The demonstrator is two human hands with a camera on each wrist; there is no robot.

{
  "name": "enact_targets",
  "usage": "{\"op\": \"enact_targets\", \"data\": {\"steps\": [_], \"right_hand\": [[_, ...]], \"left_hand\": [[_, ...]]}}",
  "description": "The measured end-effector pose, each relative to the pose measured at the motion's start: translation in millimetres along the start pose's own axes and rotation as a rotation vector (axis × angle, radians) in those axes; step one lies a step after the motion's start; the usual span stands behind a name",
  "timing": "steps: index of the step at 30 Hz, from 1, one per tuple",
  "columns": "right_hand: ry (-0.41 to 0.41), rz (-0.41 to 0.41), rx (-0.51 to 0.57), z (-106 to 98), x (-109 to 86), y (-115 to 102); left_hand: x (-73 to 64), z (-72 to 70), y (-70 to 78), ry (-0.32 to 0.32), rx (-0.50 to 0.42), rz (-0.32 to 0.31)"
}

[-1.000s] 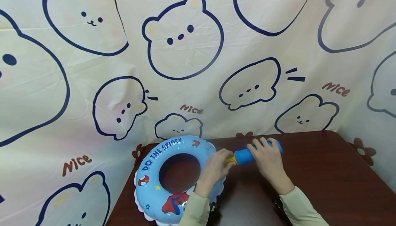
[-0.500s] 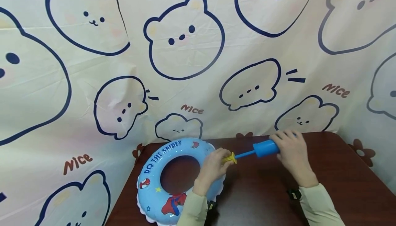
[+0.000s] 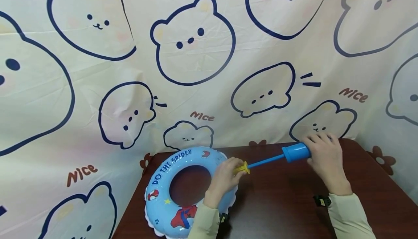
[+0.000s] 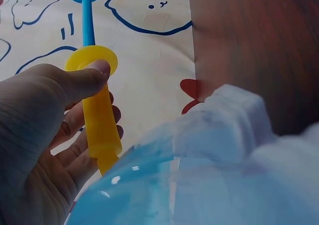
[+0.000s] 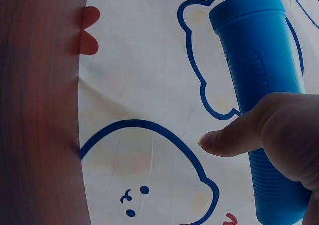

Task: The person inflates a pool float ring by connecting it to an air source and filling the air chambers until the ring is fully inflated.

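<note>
A hand air pump with a blue barrel (image 3: 296,152) and a yellow nozzle end (image 4: 98,118) is stretched between both hands, its thin blue rod (image 3: 266,161) drawn far out. My left hand (image 3: 223,179) grips the yellow part, thumb up against its round flange, close over the right side of a swim ring (image 3: 160,204). My right hand (image 3: 326,159) holds the blue barrel out to the right, its thumb across the ribbed side in the right wrist view. The light blue ring, puffed up and printed with "DO THE SPIDEY", lies on the table; the yellow tip's end is hidden behind it in the left wrist view.
The dark brown table (image 3: 274,210) ends at a pale cloth backdrop (image 3: 137,68) with bear drawings along its far edge. A black strap (image 3: 322,200) shows at the right wrist.
My right hand has moved right with the barrel, pulling the blue rod out from fully pushed in to far extended. My left hand has stayed nearly in place on the yellow part.
</note>
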State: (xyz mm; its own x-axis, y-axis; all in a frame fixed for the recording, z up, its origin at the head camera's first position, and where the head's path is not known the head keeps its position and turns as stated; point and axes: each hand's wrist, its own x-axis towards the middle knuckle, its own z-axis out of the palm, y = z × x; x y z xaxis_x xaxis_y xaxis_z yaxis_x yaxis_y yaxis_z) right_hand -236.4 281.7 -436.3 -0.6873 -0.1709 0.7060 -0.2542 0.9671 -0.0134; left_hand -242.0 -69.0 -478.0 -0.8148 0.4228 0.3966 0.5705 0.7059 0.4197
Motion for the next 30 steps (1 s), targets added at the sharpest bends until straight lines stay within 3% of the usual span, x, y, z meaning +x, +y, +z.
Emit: {"op": "enact_targets", "data": {"steps": [11,21,30], "right_hand": [[0.026,-0.031,-0.047,7,2.6,-18],[0.058,-0.109,-0.044,33,0.6,-64],[-0.008,-0.189,-0.058,48,-8.4,-100]], "left_hand": [[-0.3,-1.2,3.5,0.005,0.044,0.022],[0.2,0.3,2.9,0.025,0.054,0.047],[-0.4,0.0,4.2,0.029,0.051,0.064]]}}
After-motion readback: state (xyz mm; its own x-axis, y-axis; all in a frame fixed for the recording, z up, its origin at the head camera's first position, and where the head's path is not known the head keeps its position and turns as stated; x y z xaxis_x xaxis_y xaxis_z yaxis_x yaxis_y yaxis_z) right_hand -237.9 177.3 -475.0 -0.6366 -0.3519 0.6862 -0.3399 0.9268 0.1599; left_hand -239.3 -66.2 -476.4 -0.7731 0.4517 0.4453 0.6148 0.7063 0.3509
